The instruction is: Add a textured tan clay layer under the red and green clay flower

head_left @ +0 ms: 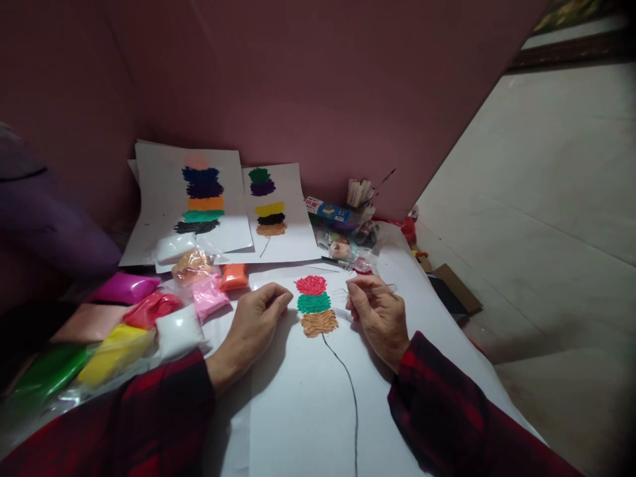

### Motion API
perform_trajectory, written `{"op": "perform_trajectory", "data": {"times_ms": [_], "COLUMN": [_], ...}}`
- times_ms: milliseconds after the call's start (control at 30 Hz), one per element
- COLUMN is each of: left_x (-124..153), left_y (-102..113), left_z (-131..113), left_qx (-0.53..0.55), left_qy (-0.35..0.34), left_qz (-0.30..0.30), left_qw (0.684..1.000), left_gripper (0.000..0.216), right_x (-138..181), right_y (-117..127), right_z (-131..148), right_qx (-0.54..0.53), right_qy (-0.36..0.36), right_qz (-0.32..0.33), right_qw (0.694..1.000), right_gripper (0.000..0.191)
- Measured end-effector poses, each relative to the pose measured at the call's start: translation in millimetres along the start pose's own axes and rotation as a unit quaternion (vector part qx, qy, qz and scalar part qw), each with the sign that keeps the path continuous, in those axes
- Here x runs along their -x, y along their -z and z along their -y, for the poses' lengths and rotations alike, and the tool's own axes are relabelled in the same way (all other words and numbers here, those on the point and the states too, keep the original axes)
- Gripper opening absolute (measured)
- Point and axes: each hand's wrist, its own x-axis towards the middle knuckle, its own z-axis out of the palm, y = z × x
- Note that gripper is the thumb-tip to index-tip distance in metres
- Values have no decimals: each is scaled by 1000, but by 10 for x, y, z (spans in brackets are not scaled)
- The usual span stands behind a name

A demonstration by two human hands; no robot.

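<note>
A white sheet lies in front of me with a clay picture on it: a red patch, a green patch and a tan patch stacked above a thin black line. My left hand rests on the sheet just left of the patches, fingers curled, holding nothing I can see. My right hand sits just right of them, fingertips pinched together on something thin and clear that I cannot make out.
Bags of coloured clay lie at the left: magenta, red, yellow, green, white, orange. Two finished sheets lean against the wall. A cluttered bag of supplies stands behind the sheet.
</note>
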Motion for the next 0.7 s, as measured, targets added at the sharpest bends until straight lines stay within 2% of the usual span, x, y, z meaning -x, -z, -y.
{"op": "perform_trajectory", "data": {"times_ms": [100,167,333,433,567,700], "left_x": [3,6,4,-3,-7,-10], "left_y": [2,1,-3,-4,-7,-16], "left_z": [4,5,-6,-7,8,27], "left_qx": [-2,-2,-4,-8,-5,3], "left_qy": [0,0,2,4,1,3], "left_qz": [-1,-1,-1,2,-2,-6], "left_qw": [1000,1000,1000,1000,1000,1000], "left_gripper": [21,22,22,21,20,20], "right_x": [-49,-73,-80,-67,-30,8], "right_y": [35,53,72,58,3,-40], "right_z": [7,-8,-76,-56,18,24], "right_qx": [128,184,234,213,118,76], "right_qy": [86,118,119,95,41,16], "right_qz": [7,17,33,37,52,77], "right_qw": [988,976,964,972,991,994], "right_gripper": [23,30,26,24,19,18]}}
